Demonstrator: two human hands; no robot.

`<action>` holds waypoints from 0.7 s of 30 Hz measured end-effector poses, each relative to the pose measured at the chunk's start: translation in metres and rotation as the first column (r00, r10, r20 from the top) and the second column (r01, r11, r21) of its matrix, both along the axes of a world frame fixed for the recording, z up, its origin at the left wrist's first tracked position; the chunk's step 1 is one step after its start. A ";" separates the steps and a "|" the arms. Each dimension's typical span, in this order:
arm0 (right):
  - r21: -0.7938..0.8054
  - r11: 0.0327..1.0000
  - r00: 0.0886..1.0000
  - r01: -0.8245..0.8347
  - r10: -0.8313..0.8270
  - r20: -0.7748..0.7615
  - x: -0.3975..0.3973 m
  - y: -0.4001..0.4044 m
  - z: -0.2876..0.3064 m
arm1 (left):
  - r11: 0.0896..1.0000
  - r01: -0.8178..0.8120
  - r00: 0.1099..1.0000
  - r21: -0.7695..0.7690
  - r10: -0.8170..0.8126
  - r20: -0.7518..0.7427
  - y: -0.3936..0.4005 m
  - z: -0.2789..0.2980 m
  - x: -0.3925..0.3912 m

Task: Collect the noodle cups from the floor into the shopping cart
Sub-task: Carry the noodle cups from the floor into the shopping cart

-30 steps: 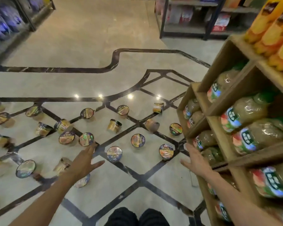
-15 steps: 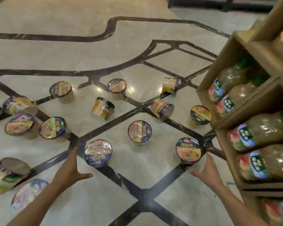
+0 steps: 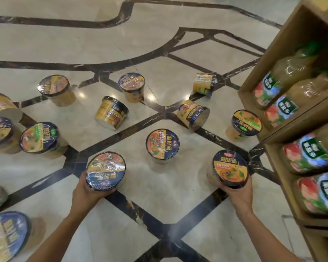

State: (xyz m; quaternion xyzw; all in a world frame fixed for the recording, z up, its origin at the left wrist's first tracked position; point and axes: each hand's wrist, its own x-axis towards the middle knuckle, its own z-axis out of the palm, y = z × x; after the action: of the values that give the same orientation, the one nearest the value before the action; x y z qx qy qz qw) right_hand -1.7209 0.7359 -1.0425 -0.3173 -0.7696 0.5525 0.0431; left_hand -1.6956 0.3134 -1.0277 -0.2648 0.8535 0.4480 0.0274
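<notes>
1. Your left hand grasps the near side of one noodle cup, and your right hand grasps a second cup. Each cup sits just ahead of its palm, upright, with its axis vertical and its lid facing you.
2. You likely need a straight lift next. The shopping cart is not in view, so you cannot yet tell which way to carry them.
3. More cups stand or lie on the floor beyond your hands. An upright one sits between your two, about equally near both hands. Two others, and, lie on their sides.
4. The cups are tapered tubs wrapped in glossy film that looks slippery, so grip the walls below the rim. The floor is polished stone with dark inlaid lines.
5. A wooden shelf of drink bottles stands close to your right, so watch that elbow.
</notes>
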 end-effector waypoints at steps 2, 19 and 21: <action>-0.049 0.999 1.000 0.011 -0.011 0.000 -0.002 -0.001 0.010 | 0.995 -0.041 0.999 0.091 0.042 -0.007 0.003 0.006 -0.003; -0.119 0.923 0.914 -0.365 0.379 0.143 -0.041 -0.126 0.396 | 0.939 -0.298 0.954 0.174 0.299 0.017 -0.087 0.391 0.044; -0.138 0.881 0.878 -0.453 0.467 0.102 -0.046 -0.162 0.475 | 0.920 -0.347 0.933 0.181 0.358 -0.027 -0.111 0.466 0.063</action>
State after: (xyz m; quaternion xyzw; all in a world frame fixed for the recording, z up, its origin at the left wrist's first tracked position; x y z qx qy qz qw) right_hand -1.7669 0.5742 -0.5674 -0.1628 -0.7924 0.5663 -0.1580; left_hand -1.6328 0.2026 -0.5614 -0.3971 0.7502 0.5257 -0.0563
